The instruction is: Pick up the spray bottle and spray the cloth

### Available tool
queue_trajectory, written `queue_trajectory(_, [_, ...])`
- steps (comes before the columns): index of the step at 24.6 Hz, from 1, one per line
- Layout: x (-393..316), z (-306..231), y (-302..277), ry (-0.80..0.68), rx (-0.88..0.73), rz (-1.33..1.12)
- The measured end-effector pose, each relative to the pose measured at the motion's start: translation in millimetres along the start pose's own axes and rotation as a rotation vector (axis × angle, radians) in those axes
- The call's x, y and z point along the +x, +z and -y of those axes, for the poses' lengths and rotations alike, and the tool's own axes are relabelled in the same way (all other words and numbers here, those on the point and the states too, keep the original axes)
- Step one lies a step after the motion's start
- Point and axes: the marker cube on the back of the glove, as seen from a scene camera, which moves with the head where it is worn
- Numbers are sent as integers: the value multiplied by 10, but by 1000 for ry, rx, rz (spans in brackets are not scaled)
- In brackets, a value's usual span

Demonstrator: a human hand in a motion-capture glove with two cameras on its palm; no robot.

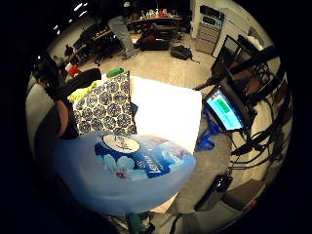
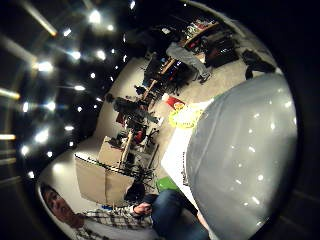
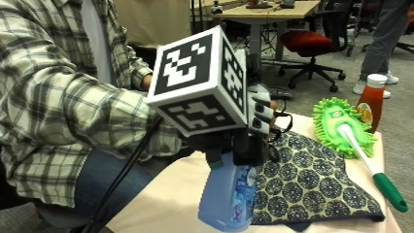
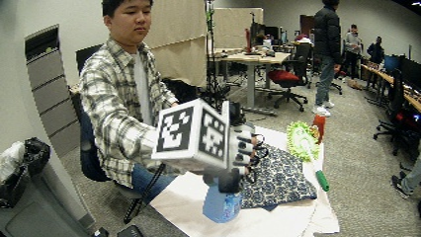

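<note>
A translucent blue spray bottle (image 3: 223, 199) with a flowered label hangs upright from my gloved right hand (image 3: 251, 138), whose fingers curl round its neck and trigger. It is at the near left edge of the navy patterned cloth (image 3: 304, 179), which lies flat on the white-covered table (image 3: 171, 194). Whether the bottle's base touches the table I cannot tell. The bottle (image 1: 126, 170) fills the near part of the little finger side palm view, with the cloth (image 1: 107, 105) beyond it. Its pale body (image 2: 240, 155) also fills much of the thumb side palm view. The nozzle is hidden behind the hand.
A green fluffy duster (image 3: 339, 127) with a long white and green handle lies along the cloth's far side. A red sauce bottle (image 3: 371, 99) stands behind it at the table's back corner. A lit laptop (image 1: 224, 109) sits on a stand off the table's side.
</note>
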Motion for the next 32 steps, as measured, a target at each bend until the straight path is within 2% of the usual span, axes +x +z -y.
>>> queue_trajectory(9, [-352,186,242,-30,-81,-224])
queue_trajectory(15, [-482,78,353,-112,-211,-398])
queue_trajectory(32, [-659,-57,739,-239,-377,-691])
